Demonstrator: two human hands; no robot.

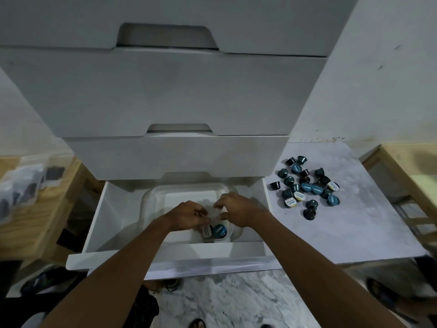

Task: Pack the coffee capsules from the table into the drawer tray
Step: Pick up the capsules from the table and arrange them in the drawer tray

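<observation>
Over the clear tray [151,197] in the drawer [106,209], the left hand [189,215] pinches something unclear while the right hand [236,209] is loosely curled, apparently empty; the capsules [305,183] look light, rigid and slick, best pinched by their sides

To my right, the marble-patterned table [354,221] carries a loose heap of coffee capsules [307,185], some upright, some tipped on their sides, blue and pale lids showing. Before me, the open white drawer [113,223] holds a clear plastic tray [151,197], with two capsules [214,230] at its near edge.
</observation>
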